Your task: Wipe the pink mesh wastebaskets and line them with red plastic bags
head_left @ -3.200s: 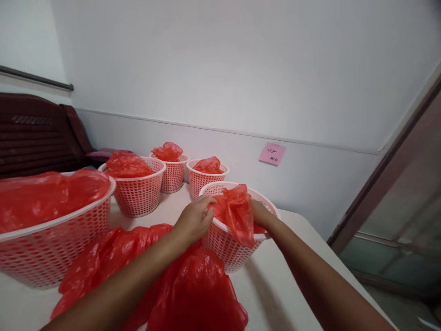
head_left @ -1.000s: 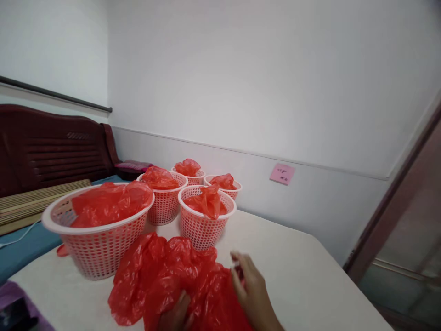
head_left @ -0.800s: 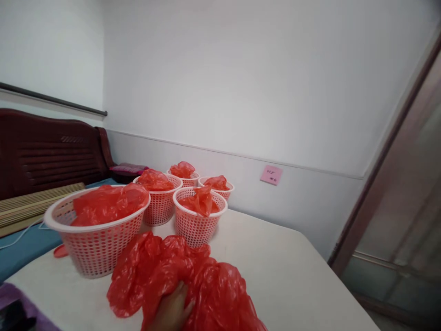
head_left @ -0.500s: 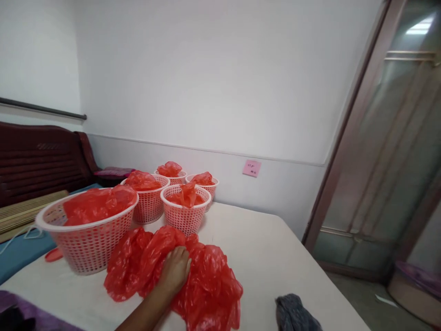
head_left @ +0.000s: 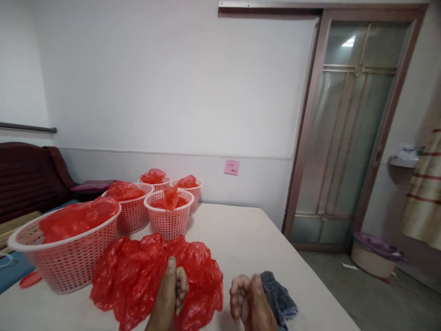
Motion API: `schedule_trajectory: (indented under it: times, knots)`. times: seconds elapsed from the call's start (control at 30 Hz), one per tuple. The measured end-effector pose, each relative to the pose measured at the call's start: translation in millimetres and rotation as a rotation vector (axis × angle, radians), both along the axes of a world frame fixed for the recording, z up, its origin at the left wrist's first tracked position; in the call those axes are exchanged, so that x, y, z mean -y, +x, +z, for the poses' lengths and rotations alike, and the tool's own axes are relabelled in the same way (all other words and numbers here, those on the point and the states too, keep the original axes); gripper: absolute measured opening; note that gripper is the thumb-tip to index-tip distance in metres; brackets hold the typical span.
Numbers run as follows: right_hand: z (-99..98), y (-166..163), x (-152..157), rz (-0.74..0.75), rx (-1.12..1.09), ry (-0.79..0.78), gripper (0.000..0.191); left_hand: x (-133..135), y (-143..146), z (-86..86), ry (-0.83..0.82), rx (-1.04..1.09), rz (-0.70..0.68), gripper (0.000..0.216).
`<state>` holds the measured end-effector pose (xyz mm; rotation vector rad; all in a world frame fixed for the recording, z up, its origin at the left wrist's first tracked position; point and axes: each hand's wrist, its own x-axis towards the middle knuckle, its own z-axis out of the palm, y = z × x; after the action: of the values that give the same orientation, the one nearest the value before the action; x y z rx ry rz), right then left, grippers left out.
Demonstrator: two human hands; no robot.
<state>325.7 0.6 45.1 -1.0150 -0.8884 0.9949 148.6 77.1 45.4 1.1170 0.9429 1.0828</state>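
Note:
My left hand [head_left: 169, 294] is above a heap of crumpled red plastic bags [head_left: 131, 276], its thumb pointing up and its fingers curled in, with nothing visible in them. Right of the heap, my right hand [head_left: 251, 301] is also loosely closed over the table [head_left: 237, 239], thumb up, and I see nothing in it. A dark grey cloth [head_left: 277, 294] lies just beside and partly behind my right hand. To the left stands a large white perforated plastic basket [head_left: 81, 262] with a red bag in it.
Several smaller perforated baskets [head_left: 169, 220] with red bags stand at the table's back left. A red disc [head_left: 31, 279] lies by the large basket. A pink note [head_left: 232, 167] is on the wall. Right are a sliding glass door [head_left: 339, 138] and a tub [head_left: 374, 259] on the floor.
My left hand has lifted off the red bags and curled its fingers. My right hand has come into view near the grey cloth. The view has turned right.

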Motion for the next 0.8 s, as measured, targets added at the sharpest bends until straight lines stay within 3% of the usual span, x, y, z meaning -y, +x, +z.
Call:
schedule_trajectory:
  times: [0.13,0.27,0.4,0.8]
  knots:
    - [66.2,-1.1,-4.0,0.026,-0.088,0.147,0.074,12.5,-5.6,53.8,0.106,0.046,-0.022,0.071]
    - [101.6,2.5,-2.7,0.044,-0.025,0.179,0.078,22.2,-9.5,85.7,0.16,0.024,-0.053,0.075]
    - [106.9,8.5,2.0,0.041,-0.016,0.147,0.079,29.8,-13.6,97.0,0.152,0.006,-0.065,0.076]
    - [112.0,1.9,19.5,0.082,-0.038,0.149,0.078,44.5,-27.3,103.2,0.173,0.048,-0.051,0.076]
